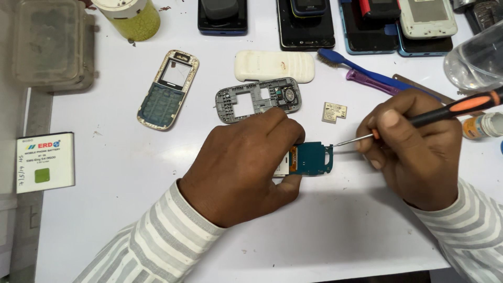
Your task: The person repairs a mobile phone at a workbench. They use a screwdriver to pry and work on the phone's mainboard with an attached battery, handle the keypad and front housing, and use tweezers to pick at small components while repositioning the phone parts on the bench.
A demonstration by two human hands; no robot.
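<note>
My left hand point(246, 165) pins a small teal phone circuit board point(314, 159) flat on the white table, fingers over its left part. My right hand point(411, 149) grips a black and orange screwdriver point(461, 107); its thin metal tip rests at the board's upper right corner. Just behind the board lie a grey plastic phone frame point(257, 99), a white back cover point(275, 65) and a small cream metal shield piece point(334, 112).
A gold-edged phone front housing point(168, 89) lies to the left, and a white phone battery point(44, 162) at the left edge. Several phones point(306, 23) line the far side. A blue brush point(361, 68), purple pry tool point(369, 81), small bottle point(482, 126) and yellow jar point(131, 18) stand around.
</note>
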